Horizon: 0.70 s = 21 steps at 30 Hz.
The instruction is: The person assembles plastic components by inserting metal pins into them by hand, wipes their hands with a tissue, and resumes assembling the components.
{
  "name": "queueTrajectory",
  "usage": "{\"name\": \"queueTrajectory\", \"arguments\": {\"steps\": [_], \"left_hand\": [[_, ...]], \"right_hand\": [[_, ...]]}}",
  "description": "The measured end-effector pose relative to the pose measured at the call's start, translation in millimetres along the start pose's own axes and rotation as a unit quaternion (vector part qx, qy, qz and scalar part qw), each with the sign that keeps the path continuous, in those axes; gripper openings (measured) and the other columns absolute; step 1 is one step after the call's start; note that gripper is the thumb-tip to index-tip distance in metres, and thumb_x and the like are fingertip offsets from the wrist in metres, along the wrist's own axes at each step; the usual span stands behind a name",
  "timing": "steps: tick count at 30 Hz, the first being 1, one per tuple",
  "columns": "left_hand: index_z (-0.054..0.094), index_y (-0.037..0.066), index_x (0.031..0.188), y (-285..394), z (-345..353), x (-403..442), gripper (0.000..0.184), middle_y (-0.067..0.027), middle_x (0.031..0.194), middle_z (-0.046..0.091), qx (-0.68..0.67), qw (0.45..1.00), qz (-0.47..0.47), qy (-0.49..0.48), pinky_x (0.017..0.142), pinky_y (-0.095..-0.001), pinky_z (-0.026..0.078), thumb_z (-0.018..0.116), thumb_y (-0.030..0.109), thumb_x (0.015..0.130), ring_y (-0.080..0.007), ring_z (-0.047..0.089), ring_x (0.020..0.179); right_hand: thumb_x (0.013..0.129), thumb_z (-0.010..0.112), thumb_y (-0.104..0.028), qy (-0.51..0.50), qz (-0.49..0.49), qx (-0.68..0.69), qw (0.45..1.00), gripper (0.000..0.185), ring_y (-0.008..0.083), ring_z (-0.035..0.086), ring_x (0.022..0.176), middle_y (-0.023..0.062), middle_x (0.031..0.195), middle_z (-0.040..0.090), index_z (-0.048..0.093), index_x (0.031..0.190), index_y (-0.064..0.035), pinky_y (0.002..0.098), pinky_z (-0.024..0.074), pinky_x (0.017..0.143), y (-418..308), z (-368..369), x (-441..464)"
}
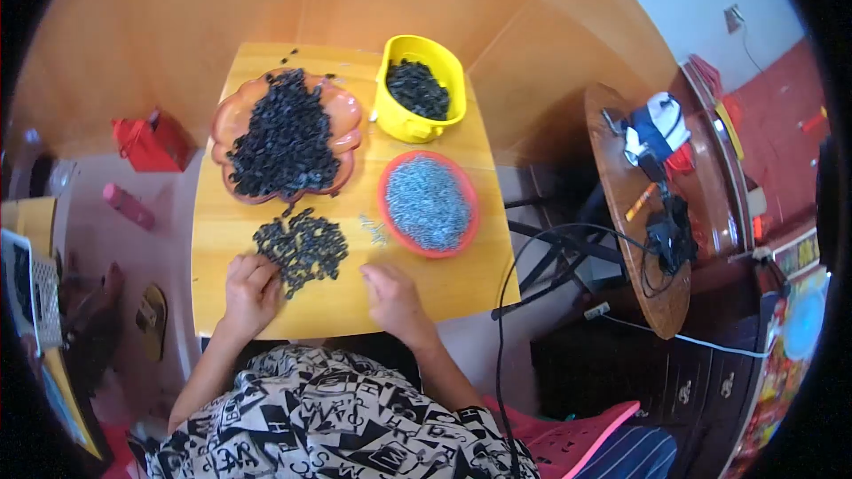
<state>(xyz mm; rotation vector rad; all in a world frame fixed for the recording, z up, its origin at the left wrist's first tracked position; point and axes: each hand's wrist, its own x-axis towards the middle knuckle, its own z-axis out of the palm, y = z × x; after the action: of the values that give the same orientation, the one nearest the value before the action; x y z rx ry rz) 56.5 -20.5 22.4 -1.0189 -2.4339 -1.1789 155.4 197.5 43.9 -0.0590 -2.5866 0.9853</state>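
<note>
My left hand (pixel 252 291) is closed at the left edge of a loose pile of small black pieces (pixel 303 250) on the wooden table (pixel 333 310). My right hand (pixel 390 294) is also closed, its fingertips pinched over the table right of that pile. Whatever either hand holds is too small to make out. Just above my right hand lie a few loose metal pins (pixel 373 231). A red round dish (pixel 473 222) full of silvery pins stands to the right. Behind the pile, an orange petal-shaped tray (pixel 346 113) bears a large heap of black pieces.
A yellow bin (pixel 417 130) with black pieces stands at the table's back right. On the right is a round brown table (pixel 612 160) with a cable and bags. A red bag (pixel 153 142) and a pink bottle (pixel 129 206) are on the left. A pink chair (pixel 568 443) is behind my right elbow.
</note>
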Motion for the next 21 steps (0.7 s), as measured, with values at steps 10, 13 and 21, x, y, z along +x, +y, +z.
{"name": "queueTrajectory", "arguments": {"steps": [10, 13, 21], "left_hand": [[0.058, -0.002, 0.084, -7, 0, -8, 0.02, -0.0147, 0.077, 0.057, -0.076, 0.996, -0.022, 0.041, 0.064, -0.0359, 0.042, 0.055, -0.011, 0.066, -0.0295, 0.053, 0.07], [0.056, -0.003, 0.093, -7, -1, -15, 0.019, -0.014, 0.074, 0.055, -0.126, 0.985, -0.114, 0.034, 0.062, -0.0324, 0.042, 0.054, -0.008, 0.075, -0.0261, 0.053, 0.067], [0.053, -0.005, 0.1, -6, -2, -16, 0.022, -0.0154, 0.086, 0.055, -0.115, 0.987, -0.092, 0.058, 0.067, -0.0316, 0.043, 0.052, -0.006, 0.078, -0.0245, 0.053, 0.077]], "right_hand": [[0.078, 0.056, -0.005, 0.14, -0.003, -0.007, 0.99, 0.005, 0.0335, 0.055, 0.072, 0.016, 0.076, 0.057, 0.055, 0.081, -0.0002, 0.0396, 0.044, 0.063, -23, -38, 50], [0.079, 0.056, -0.004, 0.309, -0.07, -0.058, 0.947, 0.005, 0.0335, 0.054, 0.071, 0.017, 0.075, 0.055, 0.054, 0.081, 0.0003, 0.0391, 0.0435, 0.063, 0, -95, 92], [0.074, 0.057, -0.009, 0.547, 0.171, 0.098, 0.813, 0.017, 0.0139, 0.054, 0.066, 0.0062, 0.076, 0.058, 0.059, 0.086, 0.0034, 0.0271, 0.0434, 0.062, 130, -311, 201]]}}
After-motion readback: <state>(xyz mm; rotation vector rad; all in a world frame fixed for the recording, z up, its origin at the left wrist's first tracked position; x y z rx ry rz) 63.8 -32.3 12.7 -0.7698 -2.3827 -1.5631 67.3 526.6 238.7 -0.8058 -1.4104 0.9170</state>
